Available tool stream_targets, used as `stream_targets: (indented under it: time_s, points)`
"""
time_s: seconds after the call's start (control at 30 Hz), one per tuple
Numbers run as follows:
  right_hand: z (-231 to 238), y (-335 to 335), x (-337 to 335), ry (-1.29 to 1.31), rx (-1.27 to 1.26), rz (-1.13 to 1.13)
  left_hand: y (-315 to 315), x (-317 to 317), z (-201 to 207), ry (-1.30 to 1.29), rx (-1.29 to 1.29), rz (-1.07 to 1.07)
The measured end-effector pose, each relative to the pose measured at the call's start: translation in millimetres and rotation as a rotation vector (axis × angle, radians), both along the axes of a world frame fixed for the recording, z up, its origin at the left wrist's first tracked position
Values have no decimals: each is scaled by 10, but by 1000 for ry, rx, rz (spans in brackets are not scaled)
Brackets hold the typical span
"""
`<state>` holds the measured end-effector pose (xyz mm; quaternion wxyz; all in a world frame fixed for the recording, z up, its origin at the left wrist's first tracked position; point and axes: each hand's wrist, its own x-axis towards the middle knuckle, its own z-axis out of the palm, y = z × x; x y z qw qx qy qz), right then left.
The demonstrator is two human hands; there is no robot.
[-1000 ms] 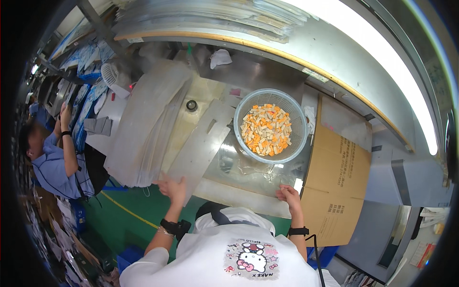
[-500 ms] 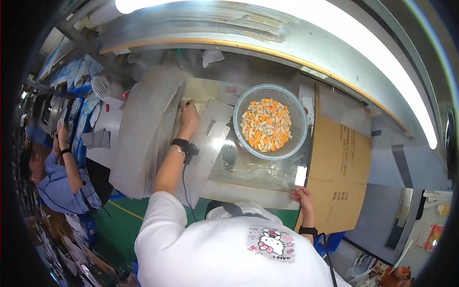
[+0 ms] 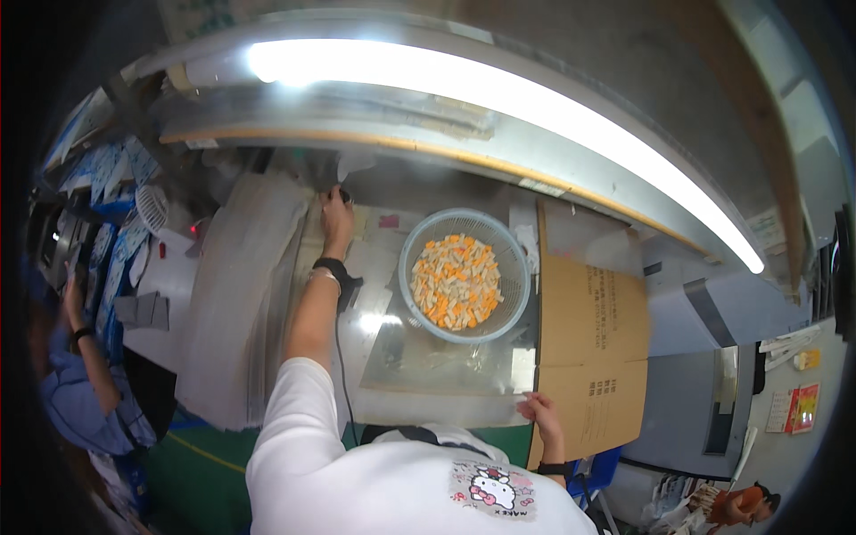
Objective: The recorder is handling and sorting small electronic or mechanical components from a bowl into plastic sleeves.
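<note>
My left hand (image 3: 337, 225) reaches to the far side of the worktable, beside the stack of clear plastic sheets or bags (image 3: 236, 303). Its fingers are curled round something small and dark that I cannot make out. My right hand (image 3: 544, 417) is at the table's near right edge, next to the cardboard. Thumb and fingers are pinched there, and what lies between them is too small to tell. Between the hands stands a round blue-grey plastic basket (image 3: 517, 308) holding many small orange and beige blocks (image 3: 456, 281). Clear plastic film (image 3: 428, 357) lies in front of it.
A large brown cardboard box (image 3: 593, 321) stands right of the table. Above the back runs a shelf with a wooden edge (image 3: 401, 143) and a bright tube lamp (image 3: 499, 76). At the left, a person in blue (image 3: 85, 392) is by another workplace.
The view has shifted, so the table sits lower and further left. My left hand has moved away from the sheet stack's side toward the back of the table. My right hand stays by the near edge.
</note>
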<state>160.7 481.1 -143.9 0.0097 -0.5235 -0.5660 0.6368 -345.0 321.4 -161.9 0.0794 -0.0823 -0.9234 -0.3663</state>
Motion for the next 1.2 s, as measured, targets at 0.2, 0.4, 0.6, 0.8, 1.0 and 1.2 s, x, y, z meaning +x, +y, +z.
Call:
stream_targets:
  time_s: [0.2,0.4,0.6,0.8,1.0,1.2]
  points:
    - [99,-122,266,-65,22,-70,112,-80,-305,80,154,-53]
    - [177,-193,297,-110,8,-100,238,-128,-349,116,202,-14]
    - [143,-186,195,-97,-5,-67,230,-117,-260,147,232,-3]
    - [89,-169,114,-80,-15,-2,51,134,-31,162,286,65]
    - [120,-125,-149,-2,-20,123,-514,836,383,-94,258,-49]
    - [894,-94,-772,240,18,293,-1301,1776,1933,-204,397,-614]
